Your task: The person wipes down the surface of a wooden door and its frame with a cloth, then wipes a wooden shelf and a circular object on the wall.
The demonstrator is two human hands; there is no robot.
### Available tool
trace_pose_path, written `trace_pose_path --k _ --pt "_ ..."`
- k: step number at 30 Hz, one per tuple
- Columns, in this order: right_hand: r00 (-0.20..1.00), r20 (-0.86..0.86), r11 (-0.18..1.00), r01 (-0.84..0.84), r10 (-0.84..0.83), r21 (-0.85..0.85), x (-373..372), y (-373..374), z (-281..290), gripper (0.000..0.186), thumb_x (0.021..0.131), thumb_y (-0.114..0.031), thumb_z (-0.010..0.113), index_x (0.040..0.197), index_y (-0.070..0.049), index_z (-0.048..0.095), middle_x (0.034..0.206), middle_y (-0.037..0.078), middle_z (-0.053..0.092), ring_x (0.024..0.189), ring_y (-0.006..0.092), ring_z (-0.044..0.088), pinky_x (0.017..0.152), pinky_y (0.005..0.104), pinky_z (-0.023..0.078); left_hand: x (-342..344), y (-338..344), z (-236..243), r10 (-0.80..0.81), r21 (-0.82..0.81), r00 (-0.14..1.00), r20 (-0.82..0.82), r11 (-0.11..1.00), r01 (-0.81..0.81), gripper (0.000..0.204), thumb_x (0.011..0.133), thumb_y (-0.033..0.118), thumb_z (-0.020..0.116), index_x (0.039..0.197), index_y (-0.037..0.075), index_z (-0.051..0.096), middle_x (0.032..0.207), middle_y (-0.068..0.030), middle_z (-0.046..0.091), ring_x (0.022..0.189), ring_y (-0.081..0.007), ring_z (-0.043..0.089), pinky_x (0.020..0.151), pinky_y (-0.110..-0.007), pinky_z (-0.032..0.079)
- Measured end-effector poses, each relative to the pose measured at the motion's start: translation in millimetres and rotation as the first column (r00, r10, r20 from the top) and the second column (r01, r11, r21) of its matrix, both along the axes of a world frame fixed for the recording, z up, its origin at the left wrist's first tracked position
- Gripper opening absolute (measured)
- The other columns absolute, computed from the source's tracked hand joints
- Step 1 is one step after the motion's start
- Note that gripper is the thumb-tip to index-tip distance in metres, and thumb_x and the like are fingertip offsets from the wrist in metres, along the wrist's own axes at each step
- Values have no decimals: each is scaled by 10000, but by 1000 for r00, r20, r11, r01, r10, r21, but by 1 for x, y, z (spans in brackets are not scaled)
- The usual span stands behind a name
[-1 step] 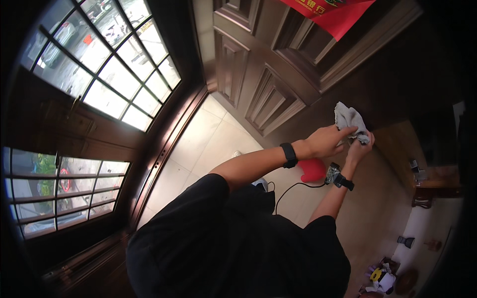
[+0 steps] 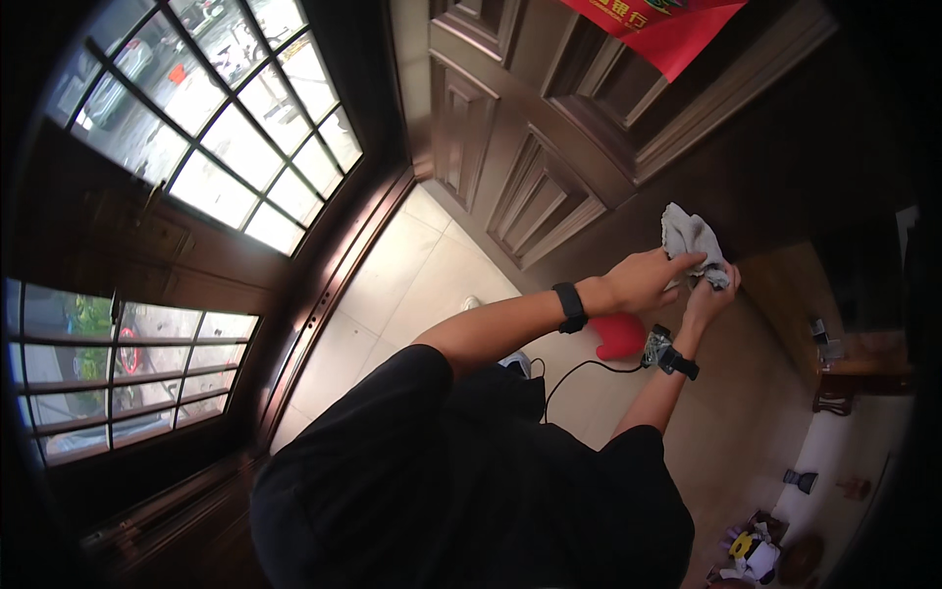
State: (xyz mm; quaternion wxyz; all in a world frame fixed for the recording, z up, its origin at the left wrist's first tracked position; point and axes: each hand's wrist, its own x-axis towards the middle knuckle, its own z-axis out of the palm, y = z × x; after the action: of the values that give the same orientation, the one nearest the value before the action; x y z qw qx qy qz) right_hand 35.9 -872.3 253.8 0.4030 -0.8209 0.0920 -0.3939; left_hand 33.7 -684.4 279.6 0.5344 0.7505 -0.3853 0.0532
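Both hands raised in front of dark wooden door (image 2: 530, 187), gripping 1 grey cloth (image 2: 690, 239). Left hand (image 2: 648, 280) closed around cloth's lower left part, fingers curled over fabric. Right hand (image 2: 713, 294) pinching cloth's lower right corner from below. Cloth bunched, upper part sticking up above hands, just beside door panel. Black bands on both wrists. Red object (image 2: 620, 336) below hands, over tiled floor (image 2: 392, 294). Gridded window (image 2: 226, 128) at left.

red banner (image 2: 655, 27): cut by top edge | floor items (image 2: 751, 558): too small
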Motion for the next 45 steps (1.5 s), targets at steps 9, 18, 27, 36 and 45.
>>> trace_pose_path --k 9,18,27,36,45 --pt "996 -52 971 -83 73 -225 -111 80 4 247 680 -3 581 925 22 558 1055 151 468 951 308 500 847 370 394 -95 66 -1 105 -79 992 -67 991 -110 565 772 205 590 1293 154 379 970 -193 551 885 -360 545 740 -411 459" --pt "900 52 870 -402 433 -284 -199 180 -14 425 745 -355 644 913 16 522 1072 203 453 995 353 471 829 432 382 -185 174 -4 195 -83 981 4 978 -194 732 760 281 647 1370 128 272 1073 -227 511 977 -386 502 840 -411 406" --pt "540 -7 520 -813 841 -263 -216 268 -11 496 684 -167 733 1089 -1 500 1099 201 422 989 332 486 810 398 433 -242 242 8 448 -33 866 -221 885 -465 807 744 271 672 1392 111 219 1255 -244 430 1100 -393 459 935 -389 369" --pt "14 -84 16 -1000 996 17 -217 381 -12 553 657 -78 729 1151 -80 481 1149 184 457 988 366 518 817 370 459 -289 323 10 758 -95 557 -340 561 -822 710 708 252 704 1316 77 380 1185 -206 526 1113 -293 509 928 -343 390" --pt "-181 -42 -175 -977 983 118 -207 485 -5 467 637 -54 719 1063 -38 527 1021 118 524 951 288 540 798 340 454 -282 395 0 990 -150 138 -34 131 -980 692 696 277 722 1257 9 418 1024 -252 590 942 -324 606 811 -345 466"
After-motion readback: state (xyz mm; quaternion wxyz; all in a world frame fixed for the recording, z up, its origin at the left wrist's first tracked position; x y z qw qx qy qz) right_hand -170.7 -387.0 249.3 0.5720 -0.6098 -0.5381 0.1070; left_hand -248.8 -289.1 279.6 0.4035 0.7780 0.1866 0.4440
